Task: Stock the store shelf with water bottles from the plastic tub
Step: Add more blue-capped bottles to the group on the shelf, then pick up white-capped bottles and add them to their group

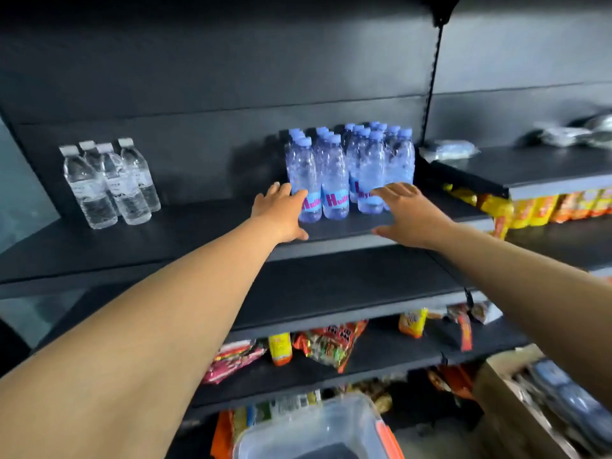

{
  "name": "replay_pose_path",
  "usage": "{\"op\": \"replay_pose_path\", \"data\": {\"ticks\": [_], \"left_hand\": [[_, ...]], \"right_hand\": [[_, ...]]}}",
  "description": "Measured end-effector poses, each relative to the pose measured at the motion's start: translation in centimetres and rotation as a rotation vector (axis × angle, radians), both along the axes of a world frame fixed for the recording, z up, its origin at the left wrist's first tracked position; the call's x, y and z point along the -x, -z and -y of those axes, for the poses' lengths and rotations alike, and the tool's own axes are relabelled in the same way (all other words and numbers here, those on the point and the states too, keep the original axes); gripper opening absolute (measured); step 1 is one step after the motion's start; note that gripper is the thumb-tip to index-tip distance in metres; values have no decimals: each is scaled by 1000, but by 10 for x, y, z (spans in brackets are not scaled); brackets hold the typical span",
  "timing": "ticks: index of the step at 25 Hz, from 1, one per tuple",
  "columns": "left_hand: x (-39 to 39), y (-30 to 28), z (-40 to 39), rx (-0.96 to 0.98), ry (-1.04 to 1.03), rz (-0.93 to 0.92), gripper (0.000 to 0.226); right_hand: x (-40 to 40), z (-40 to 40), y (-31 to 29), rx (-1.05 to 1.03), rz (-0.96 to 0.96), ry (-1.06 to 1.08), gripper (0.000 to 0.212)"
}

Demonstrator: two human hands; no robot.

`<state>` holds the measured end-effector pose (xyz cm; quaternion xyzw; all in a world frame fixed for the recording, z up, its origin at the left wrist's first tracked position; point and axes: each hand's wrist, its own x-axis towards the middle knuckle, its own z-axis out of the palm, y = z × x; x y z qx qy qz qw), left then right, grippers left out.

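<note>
A shopworker reaches both arms to the dark store shelf (198, 226), squaring up a block of blue-tinted water bottles (347, 167) that stands toward its right end. The left hand (281, 217) lies against the front-left bottle, fingers straight across the label and thumb low by the base; the right hand (407, 217) is spread flat in front of the front-right bottles, fingertips at a label — neither hand is curled round anything.

The bottles are small, capped in pale blue and seemingly full, so each should be fairly heavy for its size, with thin, smooth walls that give under a hard squeeze. Packed cap to cap, they would likely slide as a group if pushed low on the body; pressed high, one could tip into its neighbours. To lift one, the waist just above the label looks the surest hold.

The wrap labels are light blue with magenta lettering beginning with "H" — the rest is too blurred to read. Well apart to the left stand four clear bottles with white caps (109, 183), their labels illegible.

Below, at the bottom edge of the view, the clear plastic tub (337, 422) with orange clips appears to hold no bottles, though only part of it shows. Snack packets (328, 346) fill the lower shelves.
</note>
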<state>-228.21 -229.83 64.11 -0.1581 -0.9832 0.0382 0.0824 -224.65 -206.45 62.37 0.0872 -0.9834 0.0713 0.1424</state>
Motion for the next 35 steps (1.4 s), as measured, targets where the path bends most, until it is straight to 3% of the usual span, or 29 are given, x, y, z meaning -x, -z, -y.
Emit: {"op": "replay_pose_path", "data": {"ticks": [6,11,21,29,31,35], "left_hand": [[-98,80,-14,79,127,56,92],[-152,165,-37,123,186,162,91],[-260,394,-123,91,352,420,92],[-394,617,-171,-154,116,586,100],[-427,672,-179,-167,7,722,96],[-475,753,-195,-303,-170,818,95]], "right_hand": [[-140,-19,73,-113,143,175,84],[-211,-51,152,-47,202,253,84],[-328,-145,369,5,607,321,93],[-374,-224,571,142,779,105,87],[-388,-232,624,191,856,101,86],[-415,-231,717,383,916,179,82]]}}
